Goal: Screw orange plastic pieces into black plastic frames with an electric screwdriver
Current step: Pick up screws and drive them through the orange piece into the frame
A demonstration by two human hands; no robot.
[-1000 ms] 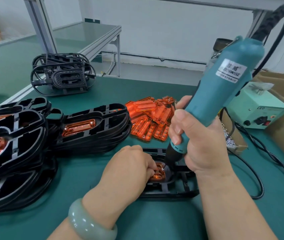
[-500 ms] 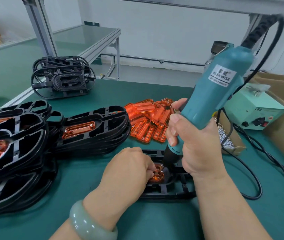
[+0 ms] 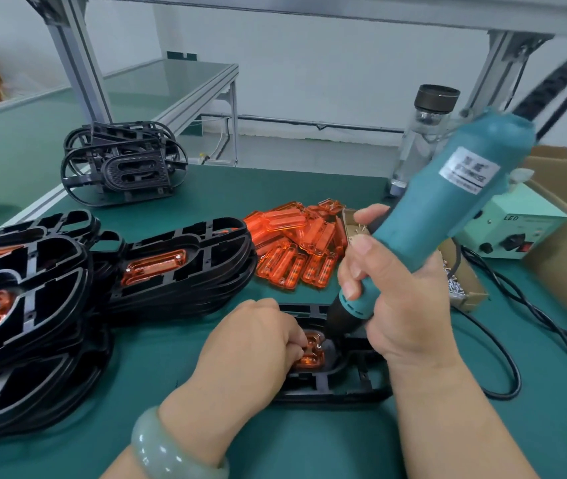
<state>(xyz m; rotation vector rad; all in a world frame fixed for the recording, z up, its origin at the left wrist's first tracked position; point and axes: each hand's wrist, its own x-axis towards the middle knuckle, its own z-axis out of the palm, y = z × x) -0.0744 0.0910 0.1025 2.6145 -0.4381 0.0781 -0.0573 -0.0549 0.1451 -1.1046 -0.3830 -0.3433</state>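
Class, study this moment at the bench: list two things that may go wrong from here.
1. The left hand holds the orange piece with fingertips beside the screwdriver tip; a slip might catch them.
2. The right hand holds the screwdriver tilted, so a screw may seat crooked or the bit may mar the black frame.

In the grip, an electric screwdriver of matt teal plastic with a white paper label. Just below the grip, a glossy translucent orange plastic piece in a matt black plastic frame. Lower left of the grip, a polished, glassy pale-green bangle over the smooth matt green table.
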